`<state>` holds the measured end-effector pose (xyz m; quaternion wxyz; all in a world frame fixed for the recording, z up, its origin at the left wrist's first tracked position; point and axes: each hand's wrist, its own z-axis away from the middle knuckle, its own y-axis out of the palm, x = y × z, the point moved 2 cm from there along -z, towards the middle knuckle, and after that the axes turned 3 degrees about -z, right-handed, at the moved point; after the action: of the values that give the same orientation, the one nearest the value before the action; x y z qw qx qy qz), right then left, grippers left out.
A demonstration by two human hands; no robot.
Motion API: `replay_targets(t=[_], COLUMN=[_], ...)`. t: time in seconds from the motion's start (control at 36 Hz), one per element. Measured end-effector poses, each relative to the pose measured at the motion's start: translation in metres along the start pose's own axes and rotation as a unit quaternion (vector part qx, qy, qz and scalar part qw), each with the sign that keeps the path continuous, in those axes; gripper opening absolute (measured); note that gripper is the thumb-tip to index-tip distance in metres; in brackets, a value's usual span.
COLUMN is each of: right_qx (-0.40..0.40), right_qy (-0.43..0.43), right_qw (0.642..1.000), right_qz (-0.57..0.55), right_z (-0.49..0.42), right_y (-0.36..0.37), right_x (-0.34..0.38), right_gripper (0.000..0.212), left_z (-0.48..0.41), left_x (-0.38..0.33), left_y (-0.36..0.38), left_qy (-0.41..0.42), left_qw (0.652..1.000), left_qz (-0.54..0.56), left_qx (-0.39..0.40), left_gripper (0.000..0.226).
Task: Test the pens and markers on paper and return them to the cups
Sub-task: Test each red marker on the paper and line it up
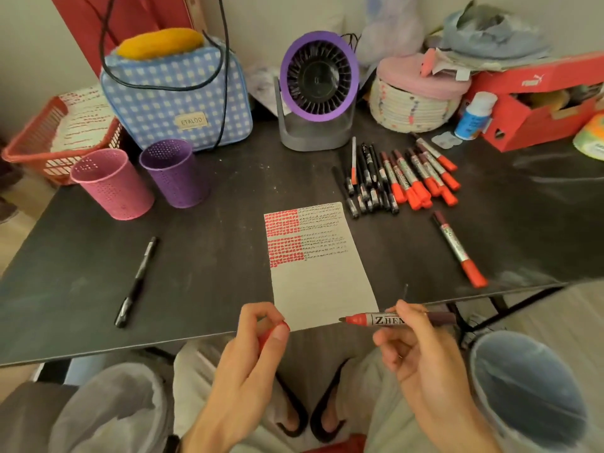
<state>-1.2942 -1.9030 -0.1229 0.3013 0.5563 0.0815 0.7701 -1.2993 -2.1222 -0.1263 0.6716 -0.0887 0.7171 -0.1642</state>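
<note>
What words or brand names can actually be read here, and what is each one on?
"ETALOO": tag on the blue checked bag.
"ZHEN", the rest hidden by fingers: barrel of the marker in the right hand.
Red box: white logo and lettering, too blurred to read.
Bottle label, print on the piled markers, marks on the paper: too small or blurred.

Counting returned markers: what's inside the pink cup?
No pen sticks out of the pink cup; only its perforated inner wall shows. Its bottom is hidden by the near wall.
</note>
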Motion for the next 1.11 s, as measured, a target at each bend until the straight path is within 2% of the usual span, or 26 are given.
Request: replay_targets(t=[0.14, 0.28, 0.53, 0.92, 1.11], right_qx=[0.006, 0.019, 0.019, 0.029, 0.075], right_qy=[0.009, 0.001, -0.010, -0.015, 0.003], right_qw=[1.000, 1.000, 0.999, 0.996, 0.993], right_qz=[0.012, 0.013, 0.037, 0.077, 0.089], right_z=[0.010, 0.017, 0.023, 0.024, 0.022], right_y=[-0.003, 0.001, 0.005, 0.007, 0.009], right_x=[-0.015, -0.021, -0.020, -0.019, -0.025], right_gripper=[0.025, 0.024, 0.025, 0.027, 0.047], left_z=[0.010, 0.016, 0.021, 0.017, 0.013], left_x=[0.014, 0.014, 0.006, 0.003, 0.003], left_y=[0.007, 0.014, 0.020, 0.021, 0.026], left_qy=[-0.028, -0.011, -0.003, 0.011, 0.009], left_qw=[0.998, 0.998, 0.996, 0.998, 0.998], left_qz=[0.061, 0.062, 0.093, 0.052, 0.028], left_qx=[-0.002, -0.023, 0.011, 0.038, 0.048], left_gripper=[0.036, 0.029, 0.027, 0.028, 0.022])
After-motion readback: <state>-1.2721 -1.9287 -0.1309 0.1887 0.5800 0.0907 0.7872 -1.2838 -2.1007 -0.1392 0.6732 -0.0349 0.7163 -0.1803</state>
